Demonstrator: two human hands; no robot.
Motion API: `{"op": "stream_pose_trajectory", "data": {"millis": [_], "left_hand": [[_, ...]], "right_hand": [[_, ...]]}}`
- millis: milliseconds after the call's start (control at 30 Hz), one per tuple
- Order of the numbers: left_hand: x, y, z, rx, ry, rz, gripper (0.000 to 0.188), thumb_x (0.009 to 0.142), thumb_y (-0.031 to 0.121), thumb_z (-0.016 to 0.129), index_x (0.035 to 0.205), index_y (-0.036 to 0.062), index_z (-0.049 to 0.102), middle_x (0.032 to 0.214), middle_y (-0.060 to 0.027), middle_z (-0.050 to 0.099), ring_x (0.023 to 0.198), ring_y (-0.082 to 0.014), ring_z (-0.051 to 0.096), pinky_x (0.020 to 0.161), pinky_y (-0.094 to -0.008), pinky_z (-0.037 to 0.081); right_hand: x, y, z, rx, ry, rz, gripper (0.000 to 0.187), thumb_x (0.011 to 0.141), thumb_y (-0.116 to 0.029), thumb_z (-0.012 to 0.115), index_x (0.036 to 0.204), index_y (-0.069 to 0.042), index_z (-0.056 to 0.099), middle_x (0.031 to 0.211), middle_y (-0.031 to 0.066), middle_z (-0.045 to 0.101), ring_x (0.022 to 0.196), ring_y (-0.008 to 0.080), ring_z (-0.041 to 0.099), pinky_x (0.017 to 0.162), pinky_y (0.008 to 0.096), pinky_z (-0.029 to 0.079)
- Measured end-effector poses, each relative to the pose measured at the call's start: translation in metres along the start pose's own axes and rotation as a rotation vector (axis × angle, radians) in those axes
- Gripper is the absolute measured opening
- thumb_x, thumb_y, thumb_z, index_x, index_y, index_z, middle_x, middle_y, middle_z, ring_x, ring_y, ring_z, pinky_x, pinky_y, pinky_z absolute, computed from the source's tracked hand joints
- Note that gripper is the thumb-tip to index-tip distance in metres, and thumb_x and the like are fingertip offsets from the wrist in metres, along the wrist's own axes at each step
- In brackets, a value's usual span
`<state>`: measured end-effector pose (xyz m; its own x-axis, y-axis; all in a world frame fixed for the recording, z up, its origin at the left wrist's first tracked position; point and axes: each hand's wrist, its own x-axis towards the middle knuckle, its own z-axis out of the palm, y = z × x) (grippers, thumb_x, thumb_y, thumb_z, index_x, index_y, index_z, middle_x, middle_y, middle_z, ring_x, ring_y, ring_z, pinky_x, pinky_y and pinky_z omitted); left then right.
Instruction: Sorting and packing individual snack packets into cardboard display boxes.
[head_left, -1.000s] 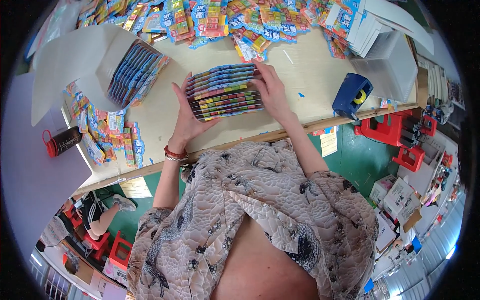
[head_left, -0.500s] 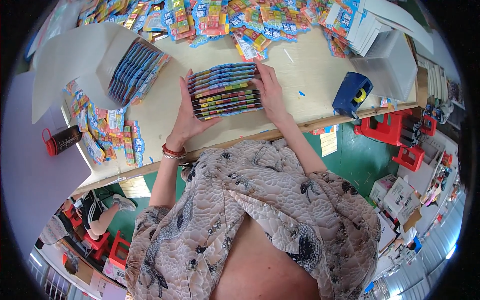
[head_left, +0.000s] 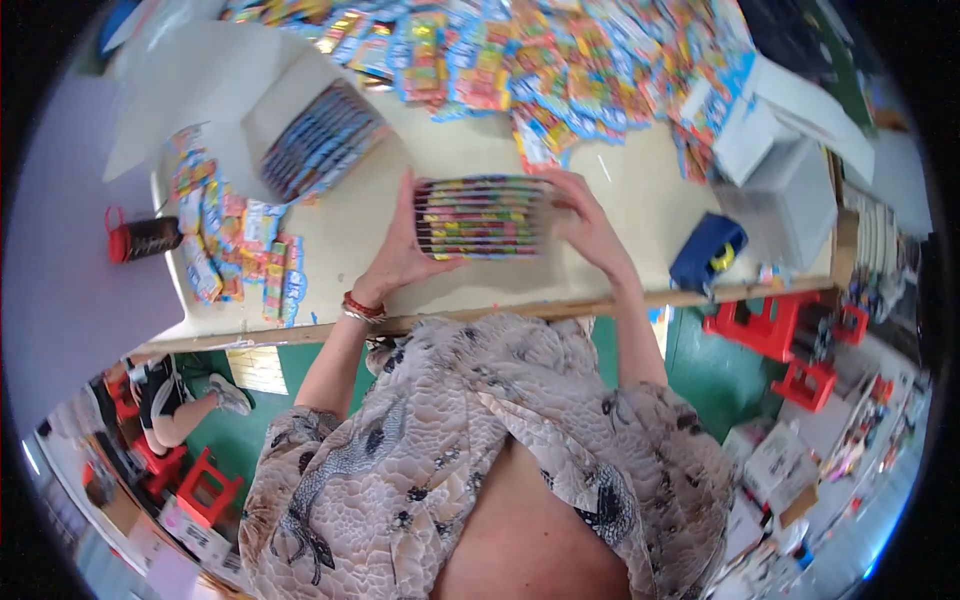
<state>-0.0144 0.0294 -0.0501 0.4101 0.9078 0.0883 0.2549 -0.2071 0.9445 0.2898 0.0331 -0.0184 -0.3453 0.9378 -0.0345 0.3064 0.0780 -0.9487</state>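
A stack of flat, bright blister-card packets (head_left: 478, 220) is held over the near part of the table, edges toward me. My left hand (head_left: 408, 248) is closed round its left end, thumb along the near edge. At the right end, my right hand (head_left: 592, 228) has its fingers bent against the stack; motion blurs that side. To the left, a white carton (head_left: 225, 85) lies tipped with its flap out, and a row of similar packets (head_left: 325, 145) fills its opening.
Loose packets (head_left: 600, 75) heap across the back; others (head_left: 240, 245) lie at left beside a dark bottle with a red cap (head_left: 148, 241). At right are a blue tape dispenser (head_left: 706, 252) and a translucent box (head_left: 800, 205). Red stools (head_left: 765, 325) stand beyond the wooden table edge (head_left: 460, 318).
The stack has come nearer to me and a little right with both hands. Its fanned packets now sit evenly together. The whole view has shifted, showing more of the back heap.
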Motion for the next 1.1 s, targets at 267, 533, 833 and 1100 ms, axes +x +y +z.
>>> {"op": "stream_pose_trajectory", "data": {"millis": [267, 533, 833, 1100], "left_hand": [[0.005, 0.015, -0.008, 0.132, -0.032, 0.115, 0.112, 0.057, 0.028, 0.09, 0.14, 0.0022, 0.02, 0.13, -0.0171, 0.034, 0.125, -0.0298, 0.037, 0.106, -0.0362, 0.031], [0.004, 0.018, -0.017, 0.056, -0.041, 0.196, 0.104, 0.061, 0.027, 0.087, 0.139, 0.0035, 0.023, 0.13, -0.018, 0.034, 0.125, -0.0315, 0.036, 0.107, -0.0378, 0.03], [-0.009, 0.083, -0.076, 0.268, 0.167, 0.257, 0.095, 0.052, 0.015, 0.086, 0.133, 0.0055, 0.036, 0.13, -0.0181, 0.041, 0.123, -0.037, 0.04, 0.105, -0.0413, 0.034], [0.04, 0.066, -0.23, 0.47, 0.525, 0.224, 0.092, 0.058, 0.017, 0.087, 0.132, 0.005, 0.035, 0.125, -0.0153, 0.045, 0.117, -0.0295, 0.047, 0.102, -0.0366, 0.039]], "right_hand": [[0.017, -0.066, -0.002, -0.517, -0.375, -0.078, 0.133, 0.052, -0.041, 0.088, 0.148, -0.002, 0.005, 0.144, 0.0227, 0.024, 0.137, 0.0396, 0.023, 0.111, 0.0434, 0.027], [0.006, -0.042, 0.033, -0.599, -0.116, -0.125, 0.118, 0.051, -0.02, 0.087, 0.144, -0.004, 0.018, 0.132, 0.0233, 0.029, 0.125, 0.0412, 0.032, 0.106, 0.045, 0.034], [0.061, -0.083, 0.034, -0.626, -0.014, -0.578, 0.103, 0.048, -0.016, 0.085, 0.135, -0.011, 0.031, 0.128, 0.0202, 0.035, 0.122, 0.0406, 0.037, 0.101, 0.0489, 0.037], [0.266, -0.178, 0.094, -0.561, -0.159, -0.826, 0.097, 0.057, -0.016, 0.083, 0.137, -0.007, 0.029, 0.133, 0.0213, 0.036, 0.124, 0.0403, 0.038, 0.103, 0.0428, 0.038]]}}
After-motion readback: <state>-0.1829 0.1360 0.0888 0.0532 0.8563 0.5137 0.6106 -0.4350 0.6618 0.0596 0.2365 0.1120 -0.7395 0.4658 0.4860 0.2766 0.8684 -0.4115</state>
